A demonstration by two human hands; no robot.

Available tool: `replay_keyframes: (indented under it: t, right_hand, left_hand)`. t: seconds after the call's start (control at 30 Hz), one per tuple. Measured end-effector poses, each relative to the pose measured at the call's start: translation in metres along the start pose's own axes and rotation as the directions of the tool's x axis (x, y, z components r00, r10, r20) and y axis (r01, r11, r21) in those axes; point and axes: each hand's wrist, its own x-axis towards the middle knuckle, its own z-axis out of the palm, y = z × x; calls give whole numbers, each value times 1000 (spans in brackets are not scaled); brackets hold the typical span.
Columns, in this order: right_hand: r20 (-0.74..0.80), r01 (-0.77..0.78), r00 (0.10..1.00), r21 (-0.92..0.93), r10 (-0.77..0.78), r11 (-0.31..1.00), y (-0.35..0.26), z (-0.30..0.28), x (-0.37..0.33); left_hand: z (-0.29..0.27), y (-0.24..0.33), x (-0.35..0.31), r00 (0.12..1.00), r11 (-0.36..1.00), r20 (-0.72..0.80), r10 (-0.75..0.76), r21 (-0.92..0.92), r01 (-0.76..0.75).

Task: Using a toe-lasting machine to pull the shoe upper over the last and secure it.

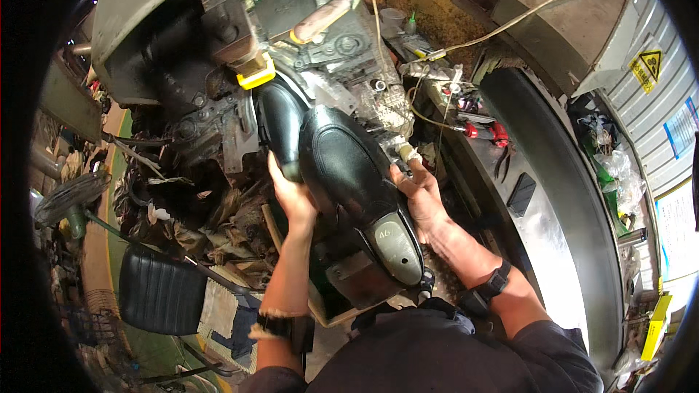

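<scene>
A black leather shoe upper point(342, 153) is stretched over a grey-green shoe last point(397, 244), its bare end toward me. My right hand point(421, 200) grips its right side, thumb against the leather. Left of it and partly behind it lies a second black shoe point(280, 120), its far end close under the yellow block point(257, 73) of a machine; whether they touch I cannot tell. My left hand point(293, 200) is closed around the near end of this second shoe, fingers along its left side. Part of its palm is behind the first shoe.
The dark, greasy machine point(226, 22) with a wooden-looking handle point(320, 20) rises ahead. A curved black belt point(553, 167) runs down the right, beside a metal ledge with a phone-like dark slab point(520, 194). A black-padded chair point(162, 291) and heaped scraps point(226, 225) lie left.
</scene>
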Motion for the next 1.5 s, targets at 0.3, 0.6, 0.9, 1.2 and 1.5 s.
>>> replay_keyframes:
  t: [0.3,0.6,0.9,1.2,1.5]
  right_hand:
    - [73,-166,985,153,156,974,50,57,50]
    - [-31,-39,999,46,41,998,105,73,125]
    - [-31,-83,996,-8,83,997,101,77,144]
    - [-11,-119,993,18,119,993,114,66,151]
    - [-42,-52,998,55,54,997,122,76,150]
  left_hand:
    - [-81,46,-33,908,853,132,-399,-309,420]
    - [-29,62,13,791,601,131,-597,-580,550]
    - [-21,61,35,724,448,199,-660,-670,593]
    - [-7,20,32,773,582,-44,-633,-686,438]
    - [-14,-21,35,836,680,-156,-526,-668,303]
